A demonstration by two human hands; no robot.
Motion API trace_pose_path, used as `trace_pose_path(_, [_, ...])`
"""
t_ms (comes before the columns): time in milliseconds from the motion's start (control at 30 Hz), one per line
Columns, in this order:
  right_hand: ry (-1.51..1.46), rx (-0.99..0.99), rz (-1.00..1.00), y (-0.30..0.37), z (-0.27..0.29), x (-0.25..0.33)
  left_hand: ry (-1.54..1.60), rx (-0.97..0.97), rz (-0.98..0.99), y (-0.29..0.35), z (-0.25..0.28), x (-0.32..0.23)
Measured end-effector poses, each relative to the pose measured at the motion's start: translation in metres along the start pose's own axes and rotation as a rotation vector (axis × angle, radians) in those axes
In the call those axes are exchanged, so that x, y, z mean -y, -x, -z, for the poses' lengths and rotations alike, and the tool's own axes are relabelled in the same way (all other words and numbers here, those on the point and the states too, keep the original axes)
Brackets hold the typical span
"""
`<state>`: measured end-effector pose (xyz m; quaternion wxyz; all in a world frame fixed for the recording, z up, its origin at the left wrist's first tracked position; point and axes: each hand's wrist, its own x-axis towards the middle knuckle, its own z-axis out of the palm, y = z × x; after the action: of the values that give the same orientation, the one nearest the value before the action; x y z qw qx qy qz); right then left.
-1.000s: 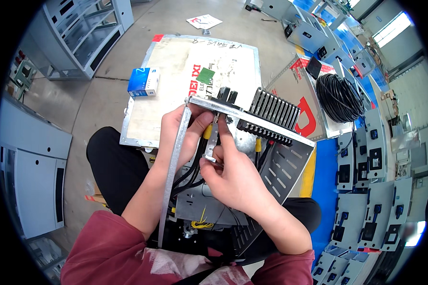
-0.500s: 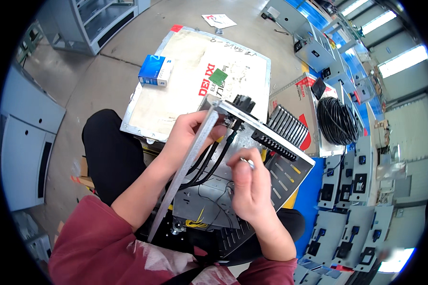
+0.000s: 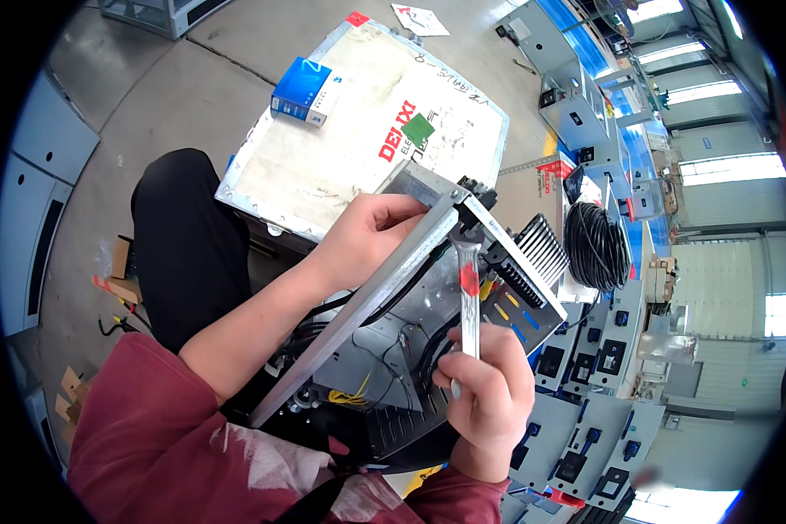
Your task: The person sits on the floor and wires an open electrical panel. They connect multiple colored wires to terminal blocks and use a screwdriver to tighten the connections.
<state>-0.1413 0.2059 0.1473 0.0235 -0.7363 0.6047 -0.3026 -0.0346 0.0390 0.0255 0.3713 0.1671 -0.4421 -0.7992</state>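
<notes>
Floor point(image 3: 148, 79): grey concrete, under everything I see

Panel point(image 3: 349, 148): large flat white sheet with a metal rim, lying ahead of my knees; a green sticker and red print on its face

Chassis point(image 3: 393, 349): open sheet-metal box resting on my lap, black wires and a few yellow ones inside, a black finned block point(image 3: 533, 262) along its far right side

Rail point(image 3: 367, 301): long grey metal strip running from my lap up to the chassis's far corner, lying across the open top

Cable coil point(image 3: 596, 246): black, round, on the floor to the right, well apart from my hands

Grey cabinets point(image 3: 585, 419): a row of them at right, each with small black fittings

Blue box point(image 3: 304, 90): small carton on the panel's near-left corner

My left hand point(image 3: 367, 236): fingers curled shut over the rail's upper end at the chassis corner, gripping it

My right hand point(image 3: 489, 389): closed in a fist round the lower end of the wrench, just above the chassis's near edge

Wrench point(image 3: 469, 293): slim, bright steel with a red mark on the shank, standing nearly upright from my right fist, its head up at the chassis's top corner beside my left hand
</notes>
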Motion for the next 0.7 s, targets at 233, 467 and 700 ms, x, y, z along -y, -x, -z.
trace_pose_path(233, [0.064, 0.169, -0.025, -0.006, 0.000, -0.002, 0.013, -0.005, -0.014, 0.002, 0.001, -0.002])
trace_pose_path(467, [0.111, 0.278, -0.060, -0.039, 0.020, 0.005, 0.016, 0.017, 0.007, 0.001, 0.000, 0.001])
trace_pose_path(700, [0.120, 0.387, -0.122, -0.074, 0.025, 0.010, 0.023, -0.028, 0.100, 0.004, -0.002, -0.010])
